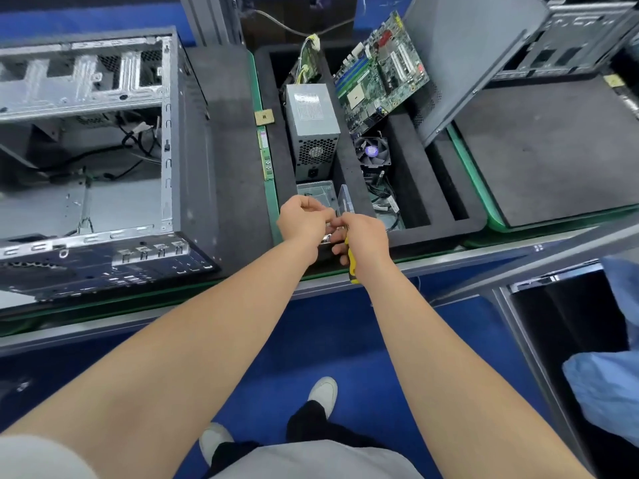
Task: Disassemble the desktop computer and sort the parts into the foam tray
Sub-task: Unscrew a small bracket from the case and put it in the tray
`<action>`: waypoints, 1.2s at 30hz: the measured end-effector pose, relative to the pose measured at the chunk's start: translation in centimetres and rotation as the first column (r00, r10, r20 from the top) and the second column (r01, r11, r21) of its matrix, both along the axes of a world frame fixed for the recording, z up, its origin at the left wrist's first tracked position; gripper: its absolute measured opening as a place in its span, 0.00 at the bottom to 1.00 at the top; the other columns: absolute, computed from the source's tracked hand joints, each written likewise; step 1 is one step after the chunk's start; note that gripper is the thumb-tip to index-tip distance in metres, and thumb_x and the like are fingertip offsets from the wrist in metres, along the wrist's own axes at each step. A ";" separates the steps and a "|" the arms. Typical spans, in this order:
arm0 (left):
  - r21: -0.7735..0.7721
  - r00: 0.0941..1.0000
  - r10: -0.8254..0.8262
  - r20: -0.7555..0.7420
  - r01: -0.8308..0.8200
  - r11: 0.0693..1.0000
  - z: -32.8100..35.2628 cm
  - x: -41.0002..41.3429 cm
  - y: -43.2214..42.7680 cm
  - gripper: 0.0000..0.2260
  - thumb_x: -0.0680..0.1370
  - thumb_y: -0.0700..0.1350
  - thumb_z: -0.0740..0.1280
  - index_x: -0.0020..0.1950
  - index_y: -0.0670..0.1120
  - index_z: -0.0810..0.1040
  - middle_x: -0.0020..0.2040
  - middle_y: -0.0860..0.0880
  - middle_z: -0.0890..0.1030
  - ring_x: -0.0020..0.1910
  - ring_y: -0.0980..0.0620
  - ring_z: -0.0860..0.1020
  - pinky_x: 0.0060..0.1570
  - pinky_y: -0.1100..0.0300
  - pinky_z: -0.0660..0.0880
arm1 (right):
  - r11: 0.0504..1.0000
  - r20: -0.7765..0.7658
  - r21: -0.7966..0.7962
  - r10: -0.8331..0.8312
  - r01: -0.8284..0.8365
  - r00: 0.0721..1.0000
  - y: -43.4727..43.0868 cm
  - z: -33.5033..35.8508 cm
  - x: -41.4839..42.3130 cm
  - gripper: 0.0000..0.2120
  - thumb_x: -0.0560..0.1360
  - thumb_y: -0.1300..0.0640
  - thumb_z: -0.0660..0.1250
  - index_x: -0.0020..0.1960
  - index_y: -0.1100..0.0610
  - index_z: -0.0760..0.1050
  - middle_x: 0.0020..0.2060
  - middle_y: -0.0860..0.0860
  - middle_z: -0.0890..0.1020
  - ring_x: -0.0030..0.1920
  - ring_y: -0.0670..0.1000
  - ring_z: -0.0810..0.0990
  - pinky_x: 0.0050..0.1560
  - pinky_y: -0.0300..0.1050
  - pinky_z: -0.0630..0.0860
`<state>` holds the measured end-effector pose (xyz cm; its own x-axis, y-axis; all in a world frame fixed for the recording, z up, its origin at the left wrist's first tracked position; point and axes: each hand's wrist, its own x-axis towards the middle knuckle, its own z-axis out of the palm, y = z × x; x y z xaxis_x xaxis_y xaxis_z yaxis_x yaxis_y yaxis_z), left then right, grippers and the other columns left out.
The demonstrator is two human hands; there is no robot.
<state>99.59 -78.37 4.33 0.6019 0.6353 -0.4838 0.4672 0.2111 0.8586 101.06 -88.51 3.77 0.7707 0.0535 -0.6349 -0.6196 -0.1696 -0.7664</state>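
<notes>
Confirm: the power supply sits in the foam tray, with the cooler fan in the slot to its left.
One error: in the head view the cooler fan sits in the slot to the right of the power supply, not left. The power supply is in the foam tray.

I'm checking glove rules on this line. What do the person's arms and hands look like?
No gloves: the left hand and right hand are bare. Both arms are uncovered to past the elbow, with no watch or wristband showing. A short, pale grey sleeve shows only on the left arm, at the picture's lower left corner.
</notes>
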 end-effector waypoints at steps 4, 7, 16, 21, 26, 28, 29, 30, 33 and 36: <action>-0.013 1.000 0.017 0.006 -0.016 1.000 0.1 -0.3 0.0 0.09 0.72 0.32 0.74 0.45 0.44 0.81 0.45 0.46 0.85 0.45 0.49 0.85 0.34 0.59 0.83 | 1.000 0.000 0.015 -0.009 0.009 1.000 0.1 -0.1 0.0 0.10 0.77 0.58 0.65 0.48 0.58 0.84 0.31 0.54 0.84 0.28 0.54 0.79 0.26 0.44 0.71; -0.038 1.000 0.021 0.010 -0.020 0.999 0.1 -0.7 0.3 0.07 0.76 0.35 0.73 0.49 0.46 0.81 0.46 0.47 0.86 0.45 0.49 0.86 0.44 0.51 0.85 | 0.999 0.015 0.034 0.000 0.000 1.000 0.3 -0.1 -0.3 0.11 0.79 0.57 0.63 0.52 0.59 0.84 0.31 0.55 0.84 0.28 0.55 0.80 0.26 0.45 0.73; 0.010 0.993 -0.118 -0.022 0.119 0.993 0.7 -5.1 2.1 0.07 0.81 0.44 0.66 0.58 0.52 0.80 0.52 0.49 0.84 0.50 0.47 0.84 0.47 0.52 0.83 | 0.998 0.053 -0.006 0.070 -0.070 0.996 3.5 -0.4 -3.9 0.11 0.81 0.57 0.60 0.50 0.58 0.81 0.36 0.59 0.86 0.30 0.57 0.83 0.30 0.47 0.77; -0.056 0.959 -0.283 -0.012 0.282 0.958 1.8 -7.7 4.3 0.12 0.84 0.45 0.61 0.65 0.53 0.77 0.56 0.48 0.82 0.37 0.49 0.78 0.30 0.58 0.74 | 0.999 0.036 -0.026 0.034 -0.034 0.999 6.6 0.1 -6.2 0.11 0.83 0.57 0.60 0.55 0.60 0.79 0.38 0.60 0.82 0.31 0.56 0.79 0.26 0.43 0.73; -0.170 0.925 -0.380 -0.015 0.372 0.912 2.8 -11.2 7.3 0.11 0.84 0.47 0.60 0.61 0.50 0.81 0.53 0.42 0.83 0.44 0.48 0.78 0.39 0.58 0.75 | 0.999 0.046 0.036 0.011 -0.013 0.999 9.6 0.8 -9.4 0.07 0.83 0.58 0.62 0.56 0.60 0.75 0.39 0.52 0.79 0.35 0.49 0.77 0.26 0.38 0.74; -0.225 0.921 -0.390 -0.006 0.379 0.898 3.2 -13.0 8.9 0.09 0.82 0.47 0.62 0.53 0.47 0.82 0.46 0.45 0.82 0.41 0.51 0.78 0.35 0.61 0.75 | 1.000 -0.022 0.001 -0.009 0.009 1.000 10.9 0.9 -10.9 0.10 0.83 0.56 0.60 0.57 0.61 0.76 0.43 0.56 0.82 0.39 0.55 0.80 0.32 0.43 0.74; -0.235 0.915 -0.403 -0.006 0.391 0.890 3.3 -14.0 9.8 0.09 0.82 0.47 0.63 0.49 0.47 0.81 0.43 0.46 0.81 0.38 0.52 0.78 0.32 0.62 0.74 | 1.000 -0.062 -0.005 -0.028 0.028 0.998 11.6 0.9 -11.7 0.12 0.84 0.55 0.60 0.56 0.61 0.78 0.44 0.59 0.83 0.39 0.57 0.81 0.33 0.44 0.75; -0.233 0.906 -0.424 -0.012 0.409 0.882 3.4 -14.9 10.6 0.09 0.82 0.47 0.63 0.48 0.47 0.81 0.41 0.47 0.80 0.35 0.53 0.77 0.31 0.62 0.73 | 0.999 -0.088 0.005 -0.045 0.046 0.995 12.3 1.0 -12.6 0.13 0.84 0.54 0.59 0.56 0.61 0.79 0.42 0.60 0.84 0.38 0.58 0.82 0.33 0.44 0.75; -0.231 0.893 -0.449 -0.034 0.430 0.873 3.6 -17.9 13.0 0.08 0.81 0.47 0.64 0.47 0.46 0.80 0.36 0.47 0.77 0.26 0.54 0.73 0.34 0.61 0.73 | 0.998 -0.123 0.001 -0.062 0.063 0.990 14.9 1.5 -15.6 0.15 0.85 0.52 0.60 0.54 0.62 0.80 0.40 0.61 0.84 0.36 0.58 0.82 0.34 0.46 0.76; -0.240 0.925 -0.371 -0.078 0.344 0.908 3.6 -20.6 15.5 0.06 0.81 0.45 0.65 0.49 0.44 0.79 0.35 0.46 0.78 0.25 0.52 0.73 0.34 0.61 0.73 | 1.000 -0.176 -0.018 -0.011 0.008 0.984 17.4 2.4 -18.7 0.16 0.84 0.54 0.60 0.49 0.64 0.79 0.39 0.62 0.83 0.32 0.58 0.79 0.33 0.45 0.74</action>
